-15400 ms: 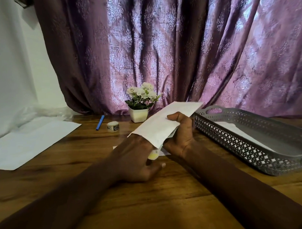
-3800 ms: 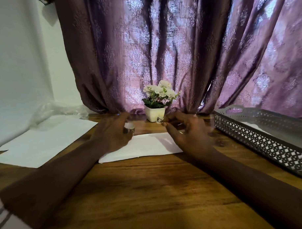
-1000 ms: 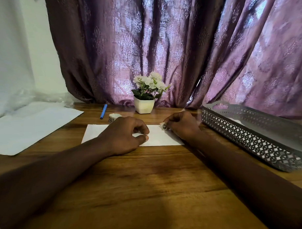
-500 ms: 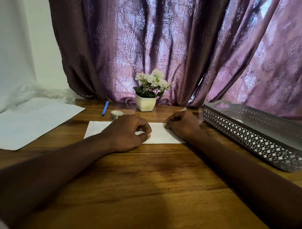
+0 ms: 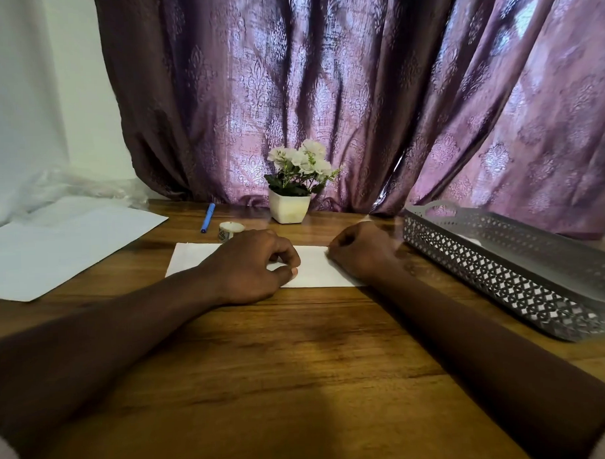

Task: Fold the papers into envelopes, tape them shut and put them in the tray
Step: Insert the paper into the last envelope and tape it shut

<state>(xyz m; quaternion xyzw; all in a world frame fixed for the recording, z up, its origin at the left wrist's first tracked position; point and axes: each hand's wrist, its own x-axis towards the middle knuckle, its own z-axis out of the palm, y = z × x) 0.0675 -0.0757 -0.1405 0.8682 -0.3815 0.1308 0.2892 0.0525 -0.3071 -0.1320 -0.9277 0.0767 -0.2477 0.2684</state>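
Wooden table [image 5: 299, 366], purple curtain [image 5: 323, 91], grey tray [image 5: 501, 277]

dim, warm-toned picture. daylight seeps through the curtain [image 5: 323, 91] from behind and makes its sheen glow purple (brightest at the narrow gap right of centre). the near tabletop [image 5: 299, 384] lies in broad, soft shadow. the wide-angle lens bows the edges; the tray [image 5: 501, 280] rim shows ghosting blur, and the corners are soft.
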